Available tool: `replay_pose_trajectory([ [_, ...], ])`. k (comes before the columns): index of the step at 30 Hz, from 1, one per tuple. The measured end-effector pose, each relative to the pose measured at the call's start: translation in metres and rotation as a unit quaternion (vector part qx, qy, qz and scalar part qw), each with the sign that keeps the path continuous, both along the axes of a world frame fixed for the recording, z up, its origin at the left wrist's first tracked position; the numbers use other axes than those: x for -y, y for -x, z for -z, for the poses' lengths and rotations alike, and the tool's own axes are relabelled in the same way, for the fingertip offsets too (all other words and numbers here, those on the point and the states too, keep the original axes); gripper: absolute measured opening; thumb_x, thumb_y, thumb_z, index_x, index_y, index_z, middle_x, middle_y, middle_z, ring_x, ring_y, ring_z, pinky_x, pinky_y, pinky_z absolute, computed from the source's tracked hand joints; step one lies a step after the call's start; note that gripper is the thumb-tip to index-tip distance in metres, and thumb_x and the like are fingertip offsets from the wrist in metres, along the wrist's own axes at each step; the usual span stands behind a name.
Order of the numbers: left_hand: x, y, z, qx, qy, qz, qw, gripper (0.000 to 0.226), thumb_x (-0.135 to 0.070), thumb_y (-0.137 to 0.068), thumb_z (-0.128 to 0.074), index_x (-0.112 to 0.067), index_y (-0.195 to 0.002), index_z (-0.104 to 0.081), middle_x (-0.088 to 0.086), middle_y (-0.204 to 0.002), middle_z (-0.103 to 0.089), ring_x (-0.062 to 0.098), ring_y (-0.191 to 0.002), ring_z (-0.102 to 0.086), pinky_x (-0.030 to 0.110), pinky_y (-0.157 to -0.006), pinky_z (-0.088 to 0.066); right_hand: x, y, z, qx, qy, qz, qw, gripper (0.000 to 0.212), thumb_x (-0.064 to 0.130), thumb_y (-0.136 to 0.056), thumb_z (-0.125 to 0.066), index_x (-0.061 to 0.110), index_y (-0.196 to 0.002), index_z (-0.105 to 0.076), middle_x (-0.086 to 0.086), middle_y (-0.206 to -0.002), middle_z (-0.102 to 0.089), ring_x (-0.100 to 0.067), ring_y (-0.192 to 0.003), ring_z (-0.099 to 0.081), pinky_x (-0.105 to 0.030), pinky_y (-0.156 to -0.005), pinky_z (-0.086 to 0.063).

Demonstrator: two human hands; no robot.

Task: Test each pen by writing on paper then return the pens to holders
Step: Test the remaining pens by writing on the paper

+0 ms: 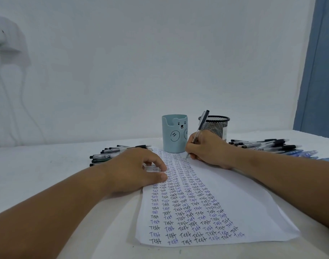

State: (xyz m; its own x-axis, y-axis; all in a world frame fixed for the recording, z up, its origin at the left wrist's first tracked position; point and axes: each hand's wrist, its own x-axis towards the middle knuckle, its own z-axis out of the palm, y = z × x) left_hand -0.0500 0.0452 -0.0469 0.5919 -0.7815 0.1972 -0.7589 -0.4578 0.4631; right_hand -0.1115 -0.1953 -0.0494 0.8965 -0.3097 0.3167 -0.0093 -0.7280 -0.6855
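Paper (234,186) filled with handwritten "Test", right hand (206,148) gripping pen (199,130)

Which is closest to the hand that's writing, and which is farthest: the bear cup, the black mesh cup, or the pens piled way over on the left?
From the right hand:
1. Bear cup, just left of the fingers.
2. Black mesh cup, right behind the hand; too close to the bear cup to rank surely.
3. Left pen pile, farthest, beyond the paper.

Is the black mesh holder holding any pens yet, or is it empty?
Looks empty: no pens stick up above the rim of the black mesh holder, and none shows through its mesh. Its lower part is hidden behind the right hand.
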Motion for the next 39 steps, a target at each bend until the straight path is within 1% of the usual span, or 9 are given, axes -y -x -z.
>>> replay_pose_trajectory([
  [4, 0.000, 0.000, 0.001, -0.004, 0.002, 0.000, 1.000, 0.019, -0.053, -0.081, -0.074, -0.046, -0.099, -0.073, -0.025, -0.109, -0.063, -0.012, -0.099, -0.053, 0.015, -0.087, -0.042, 0.000, 0.001, 0.002, 0.014, 0.011, 0.009, 1.000, 0.022, 0.015, -0.088, -0.058, 0.002, -0.075, -0.069, -0.015, -0.068, -0.071, -0.014, -0.051, -0.052, -0.027, -0.055, -0.043],
  [8, -0.001, -0.003, 0.003, -0.001, 0.004, 0.007, 1.000, 0.020, -0.055, -0.081, -0.074, -0.047, -0.099, -0.073, -0.026, -0.111, -0.064, -0.012, -0.102, -0.054, 0.019, -0.094, -0.045, -0.004, 0.009, -0.003, 0.142, -0.178, -0.020, 0.973, 0.041, 0.025, -0.100, -0.049, 0.003, -0.068, -0.063, -0.008, -0.056, -0.056, -0.016, -0.049, -0.046, -0.027, -0.050, -0.036],
  [10, -0.002, -0.005, 0.003, -0.001, 0.005, 0.012, 1.000, 0.022, -0.058, -0.080, -0.073, -0.049, -0.100, -0.072, -0.027, -0.111, -0.064, -0.011, -0.105, -0.055, 0.024, -0.098, -0.047, -0.002, 0.013, -0.011, 0.192, -0.113, -0.001, 0.975, 0.051, 0.037, -0.101, -0.044, 0.004, -0.065, -0.060, 0.001, -0.052, -0.052, -0.015, -0.051, -0.045, -0.028, -0.052, -0.037],
  [13, -0.002, -0.006, 0.003, 0.000, 0.006, 0.015, 1.000, 0.023, -0.058, -0.080, -0.073, -0.049, -0.101, -0.072, -0.027, -0.111, -0.064, -0.011, -0.106, -0.055, 0.026, -0.100, -0.048, -0.005, 0.018, -0.019, 0.184, 0.017, 0.014, 0.983, 0.031, 0.031, -0.102, -0.044, 0.006, -0.088, -0.055, -0.003, -0.063, -0.052, -0.017, -0.055, -0.048, -0.043, -0.058, -0.045],
  [15, -0.002, -0.006, 0.003, 0.005, 0.006, 0.017, 1.000, 0.024, -0.060, -0.079, -0.073, -0.050, -0.101, -0.072, -0.027, -0.111, -0.064, -0.010, -0.107, -0.055, 0.027, -0.101, -0.048, -0.007, 0.019, -0.017, 0.177, 0.006, -0.031, 0.984, 0.007, 0.019, -0.103, -0.048, 0.018, -0.109, -0.045, -0.001, -0.073, -0.054, -0.013, -0.050, -0.051, -0.038, -0.054, -0.045],
  [17, -0.003, -0.007, 0.004, 0.007, 0.006, 0.019, 1.000, 0.023, -0.060, -0.080, -0.072, -0.050, -0.101, -0.071, -0.027, -0.111, -0.064, -0.010, -0.108, -0.055, 0.028, -0.101, -0.048, -0.007, 0.019, -0.013, 0.182, 0.010, -0.066, 0.981, 0.025, 0.019, -0.102, -0.054, 0.034, -0.117, -0.040, 0.006, -0.076, -0.053, -0.008, -0.048, -0.047, -0.030, -0.056, -0.042],
  [23, -0.003, -0.007, 0.004, 0.012, 0.008, 0.018, 1.000, 0.023, -0.059, -0.081, -0.072, -0.049, -0.102, -0.071, -0.028, -0.112, -0.064, -0.011, -0.108, -0.054, 0.024, -0.101, -0.047, -0.012, 0.020, -0.008, 0.171, 0.105, -0.083, 0.976, 0.015, 0.029, -0.104, -0.049, 0.022, -0.106, -0.062, 0.007, -0.072, -0.059, -0.005, -0.058, -0.038, -0.022, -0.057, -0.033],
  [34, -0.003, -0.006, 0.004, 0.010, 0.012, 0.016, 1.000, 0.022, -0.058, -0.081, -0.070, -0.048, -0.100, -0.072, -0.030, -0.110, -0.065, -0.015, -0.107, -0.053, 0.014, -0.092, -0.043, -0.011, 0.025, -0.009, 0.150, 0.117, -0.082, 0.978, 0.008, 0.014, -0.098, -0.061, 0.018, -0.092, -0.058, 0.009, -0.076, -0.055, -0.001, -0.066, -0.045, -0.013, -0.062, -0.037],
  [39, 0.002, -0.002, 0.007, 0.029, 0.039, 0.000, 0.999, 0.022, -0.061, -0.087, -0.060, -0.044, -0.093, -0.073, -0.028, -0.099, -0.066, -0.008, -0.099, -0.058, 0.023, -0.092, -0.047, -0.004, 0.033, -0.030, 0.115, 0.149, -0.051, 0.981, 0.010, 0.021, -0.087, -0.077, 0.021, -0.094, -0.071, 0.009, -0.087, -0.061, -0.015, -0.082, -0.058, -0.028, -0.075, -0.048],
])
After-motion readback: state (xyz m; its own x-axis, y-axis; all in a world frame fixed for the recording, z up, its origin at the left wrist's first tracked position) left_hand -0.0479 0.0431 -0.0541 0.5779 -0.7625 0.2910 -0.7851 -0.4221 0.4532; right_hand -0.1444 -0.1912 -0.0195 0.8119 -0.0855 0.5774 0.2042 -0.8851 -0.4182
